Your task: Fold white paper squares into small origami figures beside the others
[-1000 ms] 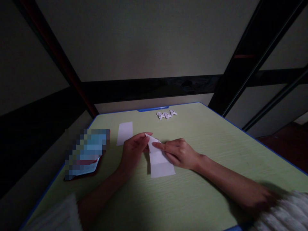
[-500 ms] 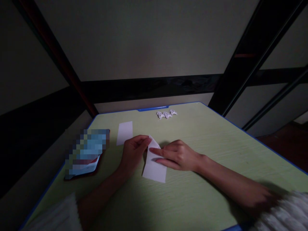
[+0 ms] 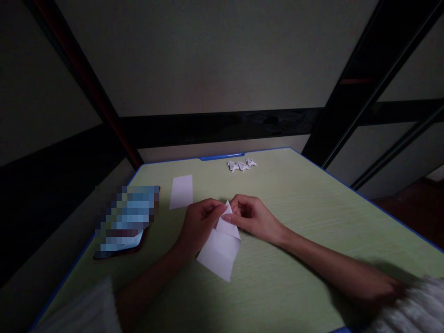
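In the head view, the left hand is just left of the frame's centre line, below mid-height, its grip closed in a pinch, thumb and forefinger on a white folded paper. The right hand is right of the centre line at about the same height; its grip is also closed on this paper, thumb laid across the front near the top and the other fingers curled at the right edge.

The folded paper sits at the lower middle of the frame, between and below the hands. Its top end comes to a point between the two thumbs, a folded layer lies beneath that, and the wider lower part slants towards the bottom of the frame. Whether its lower edge touches the table cannot be told.

Up and left of the left hand, a flat white sheet lies on the pale green, blue-edged table. Above the hands, near the table's far edge, three small folded paper figures sit close together. At the left of the frame is a flat device with a dark red rim, its face mostly pixelated. Pale ribbed sleeves show in the lower corners. A grey panel fills the upper middle, with a black band beneath.
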The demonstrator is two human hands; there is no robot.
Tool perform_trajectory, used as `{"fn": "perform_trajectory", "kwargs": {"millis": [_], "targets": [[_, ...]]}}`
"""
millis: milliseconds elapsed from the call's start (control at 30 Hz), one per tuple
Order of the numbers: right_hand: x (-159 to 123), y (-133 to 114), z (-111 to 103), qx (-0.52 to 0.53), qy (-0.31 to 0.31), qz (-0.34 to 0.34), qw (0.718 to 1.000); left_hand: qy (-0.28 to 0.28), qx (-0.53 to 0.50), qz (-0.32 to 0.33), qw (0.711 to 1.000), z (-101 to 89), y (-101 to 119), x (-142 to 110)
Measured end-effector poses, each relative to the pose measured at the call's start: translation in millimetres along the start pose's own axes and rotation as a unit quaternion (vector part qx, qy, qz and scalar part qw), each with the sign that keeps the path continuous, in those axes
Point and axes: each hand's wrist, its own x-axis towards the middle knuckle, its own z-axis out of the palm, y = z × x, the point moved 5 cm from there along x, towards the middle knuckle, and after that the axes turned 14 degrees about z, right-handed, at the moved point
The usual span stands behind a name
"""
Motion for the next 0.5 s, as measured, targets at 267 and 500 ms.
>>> {"fn": "perform_trajectory", "kwargs": {"millis": [267,500], "targets": [[6,6,-6,0.11,0.033,0.051,0.992,0.002,-0.02,-0.013,1.0,1.0,1,-1],[6,3,-15,0.113,0.088,0.026,0.989,-0.036,-0.059,-0.069,0.995,7.2,-8,-4]]}}
